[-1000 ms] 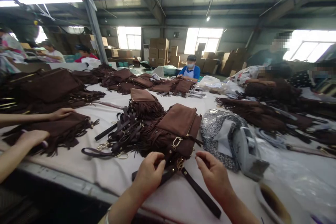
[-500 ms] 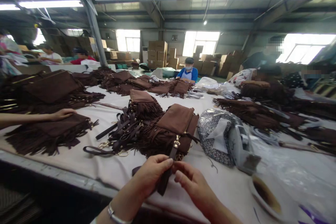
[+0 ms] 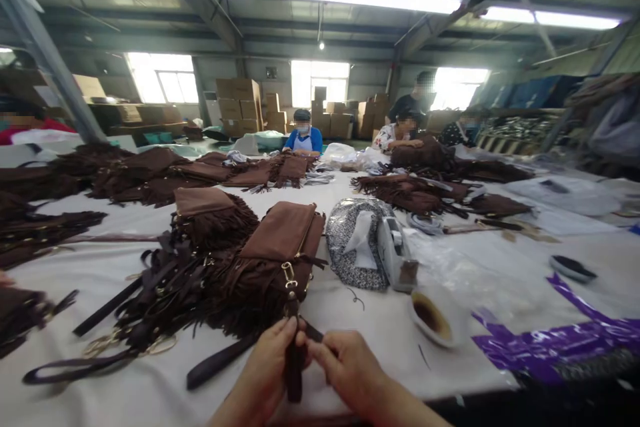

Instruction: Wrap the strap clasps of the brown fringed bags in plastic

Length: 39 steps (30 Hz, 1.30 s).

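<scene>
A dark brown strap (image 3: 294,373) with a gold clasp (image 3: 289,275) runs down from the brown fringed bag (image 3: 273,233). My left hand (image 3: 270,360) pinches the strap just below the clasp. Beside it, my right hand (image 3: 345,360) is closed on a strap piece that slants down from the same spot, its fingertips close to my left fingers. Left of the bag lies a heap of dark straps (image 3: 165,287) with gold hooks, and a smaller fringed bag (image 3: 207,213) is behind the heap.
Right of the bag are a speckled plastic-wrapped item (image 3: 350,247), a tape dispenser (image 3: 397,253) and a bowl of brown liquid (image 3: 435,320). Purple tape (image 3: 560,347) lies at the right edge. Brown bags (image 3: 150,173) pile up behind; several people sit beyond.
The view has swung right, shifting the table contents leftward. My right fingers, loosely apart before, have closed on a strap piece; my left hand still pinches the strap.
</scene>
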Each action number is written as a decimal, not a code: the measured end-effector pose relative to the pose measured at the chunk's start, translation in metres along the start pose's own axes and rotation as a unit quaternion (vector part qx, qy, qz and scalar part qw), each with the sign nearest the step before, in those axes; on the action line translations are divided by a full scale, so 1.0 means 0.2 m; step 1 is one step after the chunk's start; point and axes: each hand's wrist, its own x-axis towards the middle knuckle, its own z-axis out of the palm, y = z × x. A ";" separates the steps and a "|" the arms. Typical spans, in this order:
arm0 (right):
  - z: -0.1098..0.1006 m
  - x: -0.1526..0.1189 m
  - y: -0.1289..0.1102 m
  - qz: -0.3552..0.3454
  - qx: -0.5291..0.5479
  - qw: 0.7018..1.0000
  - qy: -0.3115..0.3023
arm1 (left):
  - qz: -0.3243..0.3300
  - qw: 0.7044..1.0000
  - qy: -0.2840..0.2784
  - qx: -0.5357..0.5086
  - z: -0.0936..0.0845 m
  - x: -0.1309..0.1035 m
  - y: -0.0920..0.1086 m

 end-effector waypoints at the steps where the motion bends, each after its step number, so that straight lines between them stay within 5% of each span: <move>1: -0.06 0.05 0.04 -0.007 -0.027 0.999 0.036 | -0.004 1.000 0.007 -0.003 -0.03 0.02 -0.01; 7: -0.35 0.43 0.33 0.091 -0.125 0.957 0.247 | -0.004 1.000 0.000 -0.010 -0.16 0.08 -0.05; 12: -0.34 0.59 0.48 0.118 -0.133 0.948 0.263 | -0.027 0.999 -0.004 -0.036 -0.15 0.08 -0.04; 19: -0.35 0.61 0.57 0.120 -0.119 0.952 0.254 | -0.008 0.999 -0.002 -0.038 -0.13 0.07 -0.04; 31: -0.37 0.63 0.49 0.153 -0.022 0.959 0.237 | -0.004 0.999 0.003 -0.032 -0.14 0.08 -0.06; 39: -0.32 0.42 0.25 0.131 0.125 0.960 0.212 | -0.006 1.000 0.008 -0.026 -0.15 0.10 -0.07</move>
